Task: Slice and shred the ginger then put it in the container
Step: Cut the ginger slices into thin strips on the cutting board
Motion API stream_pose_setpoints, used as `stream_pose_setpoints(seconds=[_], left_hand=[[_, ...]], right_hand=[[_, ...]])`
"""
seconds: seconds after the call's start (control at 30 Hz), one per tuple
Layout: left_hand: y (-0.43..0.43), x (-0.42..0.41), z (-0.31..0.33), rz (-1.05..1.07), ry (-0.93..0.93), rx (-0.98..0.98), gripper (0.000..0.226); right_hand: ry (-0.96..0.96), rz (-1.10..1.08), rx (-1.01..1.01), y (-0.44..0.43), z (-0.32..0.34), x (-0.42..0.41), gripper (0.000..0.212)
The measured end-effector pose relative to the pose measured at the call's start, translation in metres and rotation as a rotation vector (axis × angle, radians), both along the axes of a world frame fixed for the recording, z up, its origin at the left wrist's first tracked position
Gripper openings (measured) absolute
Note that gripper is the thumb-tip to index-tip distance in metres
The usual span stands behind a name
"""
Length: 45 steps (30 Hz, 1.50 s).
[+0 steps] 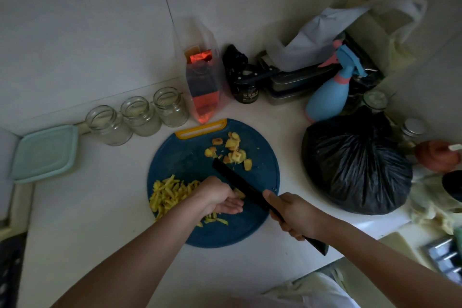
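Note:
A round blue cutting board (190,160) with a yellow handle lies on the white counter. A heap of shredded ginger (167,195) covers its left side. Ginger chunks and peelings (235,150) lie at its far right. My left hand (220,197) holds down a small ginger piece (239,192) against the blade, fingers curled over it. My right hand (292,215) grips the handle of a black knife (235,180), whose blade lies across the board beside my left fingers. A pale green lidded container (45,152) sits at the far left.
Three empty glass jars (137,117) line the wall behind the board. A clear bag with red packaging (203,82), a black jar (246,87), a blue spray bottle (330,95) and a full black rubbish bag (355,165) crowd the right. Another person's hand (437,155) shows at the right edge.

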<state>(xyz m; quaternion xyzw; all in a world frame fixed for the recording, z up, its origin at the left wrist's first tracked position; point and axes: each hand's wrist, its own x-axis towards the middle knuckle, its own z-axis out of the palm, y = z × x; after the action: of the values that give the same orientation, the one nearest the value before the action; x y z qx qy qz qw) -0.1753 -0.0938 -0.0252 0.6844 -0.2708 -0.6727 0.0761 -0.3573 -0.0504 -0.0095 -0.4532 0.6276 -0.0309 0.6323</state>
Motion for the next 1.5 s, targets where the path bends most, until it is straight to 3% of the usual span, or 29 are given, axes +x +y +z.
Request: stream_pose_setpoints(seconds=[0.4, 0.67, 0.93, 1.13, 1.33, 1.5], left_hand=[[-0.001, 0.001, 0.003, -0.028, -0.003, -0.011, 0.011], [-0.001, -0.001, 0.003, -0.07, -0.013, -0.011, 0.017], [-0.001, -0.001, 0.001, -0.096, -0.008, 0.016, 0.024], [-0.005, 0.001, -0.005, -0.065, 0.016, 0.021, 0.016], [-0.006, 0.004, -0.003, -0.042, 0.026, 0.0, 0.019], [-0.004, 0.004, -0.004, -0.032, 0.022, -0.009, 0.015]], right_hand=[[-0.007, 0.009, -0.002, 0.008, 0.001, -0.002, 0.057], [0.121, 0.13, -0.268, 0.018, -0.008, 0.005, 0.056], [0.178, 0.187, -0.283, 0.017, -0.003, 0.01, 0.056], [0.175, 0.211, -0.253, 0.006, -0.006, 0.012, 0.054], [0.141, 0.096, -0.225, 0.01, -0.021, 0.018, 0.055], [-0.003, -0.17, 0.015, 0.011, -0.017, 0.02, 0.057]])
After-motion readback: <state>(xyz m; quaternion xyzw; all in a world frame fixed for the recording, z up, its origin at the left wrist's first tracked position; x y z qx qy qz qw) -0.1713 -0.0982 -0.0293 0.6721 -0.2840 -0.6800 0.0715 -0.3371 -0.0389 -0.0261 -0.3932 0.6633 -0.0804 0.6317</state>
